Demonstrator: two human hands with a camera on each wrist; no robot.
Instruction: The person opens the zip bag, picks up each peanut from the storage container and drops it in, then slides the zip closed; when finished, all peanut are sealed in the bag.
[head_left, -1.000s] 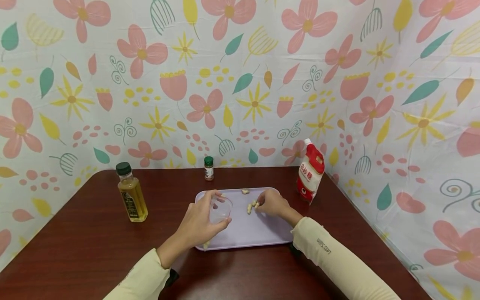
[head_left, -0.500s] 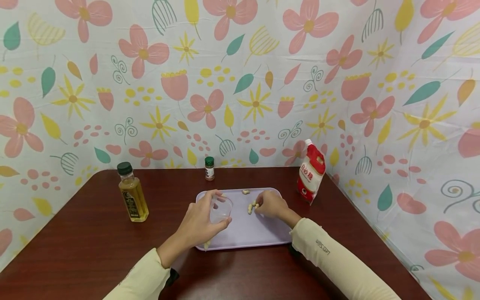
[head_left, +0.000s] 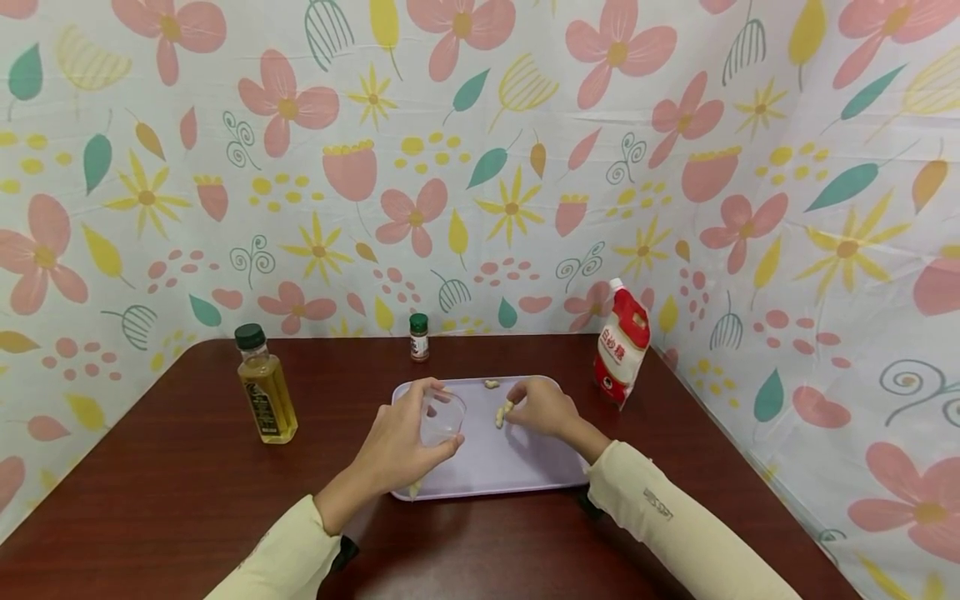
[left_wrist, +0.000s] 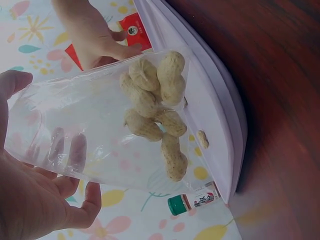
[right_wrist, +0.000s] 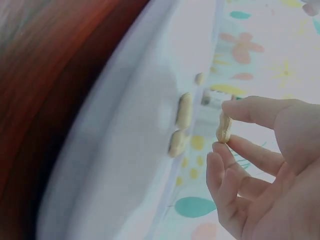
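A clear plastic container (left_wrist: pixel 100 130) with several unshelled peanuts (left_wrist: pixel 171 80) at its bottom is held in my left hand (head_left: pixel 397 440), above the left part of the lilac tray (head_left: pixel 480 479). Between thumb and fingers, my right hand (head_left: pixel 546 407) pinches one peanut (right_wrist: pixel 225 127), just off the tray's surface. Loose peanuts (head_left: pixel 500 416) lie beside that hand on the tray, and another peanut (head_left: pixel 491 384) is near the far rim. A pale piece (head_left: pixel 413 489), partly hidden, shows by the near left corner below my left hand.
On the dark wooden table (head_left: pixel 187 517), an oil bottle (head_left: pixel 266 385) stands at left. Behind the tray is a small green-capped spice jar (head_left: pixel 418 337). A red and white sugar pouch (head_left: pixel 622 346) stands at back right. Flowered cloth (head_left: pixel 480 167) rises behind the table.
My right hand has pinched a peanut from the little group on the tray and lifted it slightly. My left hand and the container have stayed in place.
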